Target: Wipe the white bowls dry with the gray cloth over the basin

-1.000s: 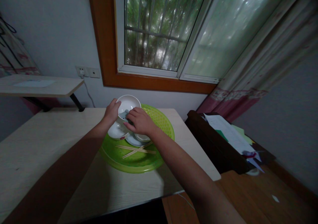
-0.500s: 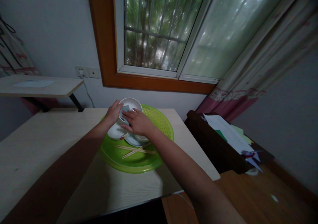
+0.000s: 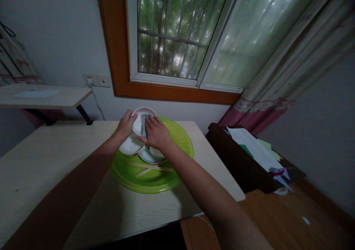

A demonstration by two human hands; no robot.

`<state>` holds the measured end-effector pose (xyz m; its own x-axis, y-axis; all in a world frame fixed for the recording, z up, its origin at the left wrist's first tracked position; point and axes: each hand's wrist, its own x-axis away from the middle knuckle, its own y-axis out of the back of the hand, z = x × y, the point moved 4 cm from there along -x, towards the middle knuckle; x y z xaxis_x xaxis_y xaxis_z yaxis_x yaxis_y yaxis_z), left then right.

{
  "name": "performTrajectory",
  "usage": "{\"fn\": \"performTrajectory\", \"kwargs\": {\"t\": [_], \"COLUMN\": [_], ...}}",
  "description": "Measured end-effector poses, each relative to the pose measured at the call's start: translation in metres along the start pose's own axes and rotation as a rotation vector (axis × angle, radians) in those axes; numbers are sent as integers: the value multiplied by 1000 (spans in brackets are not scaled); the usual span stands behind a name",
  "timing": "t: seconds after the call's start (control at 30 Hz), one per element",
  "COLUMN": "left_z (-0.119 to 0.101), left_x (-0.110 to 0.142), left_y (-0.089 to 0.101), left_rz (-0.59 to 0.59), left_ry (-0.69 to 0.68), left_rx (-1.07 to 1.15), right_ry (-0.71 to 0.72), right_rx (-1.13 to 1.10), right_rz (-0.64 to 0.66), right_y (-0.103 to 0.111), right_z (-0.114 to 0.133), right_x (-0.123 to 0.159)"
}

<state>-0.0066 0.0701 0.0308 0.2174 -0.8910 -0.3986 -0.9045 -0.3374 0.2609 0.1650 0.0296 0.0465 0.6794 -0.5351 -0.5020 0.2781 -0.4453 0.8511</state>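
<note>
My left hand grips the left rim of a white bowl, which is tilted toward me above a green plastic basket. A grey cloth lies inside that bowl, under the fingers of my right hand, which presses it against the inner wall. Below the held bowl, a second white bowl rests in the basket. Beside it are a plate and another bowl, partly hidden by my right hand. Several wooden chopsticks lie crossed at the near side.
The basket stands on a pale wooden desk against the wall under a window. A raised shelf is at the left, below a wall socket. To the right, a dark cabinet carries papers.
My right hand has shifted to the right side inside the bowl, and the cloth has turned upright with it. The bowl has tipped slightly and moved a little left.
</note>
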Motion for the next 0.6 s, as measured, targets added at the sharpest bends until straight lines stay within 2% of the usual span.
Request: {"fn": "performTrajectory", "kwargs": {"t": [0.13, 0.3, 0.43, 0.6], "left_z": [-7, -11, -5, 5], "left_x": [3, 5, 2, -1], "left_y": [6, 11, 13, 11], "left_rz": [-36, -81, -109, -107], "left_ry": [-22, -30, -35, -48], "left_rx": [-36, -65, -34, 49], "right_ry": [13, 96, 212, 257], "right_rx": [71, -11, -141, -202], "right_rz": [41, 138, 102, 79], "right_y": [5, 10, 10, 4], "right_z": [5, 9, 10, 14], "right_x": [-3, -2, 3, 7]}}
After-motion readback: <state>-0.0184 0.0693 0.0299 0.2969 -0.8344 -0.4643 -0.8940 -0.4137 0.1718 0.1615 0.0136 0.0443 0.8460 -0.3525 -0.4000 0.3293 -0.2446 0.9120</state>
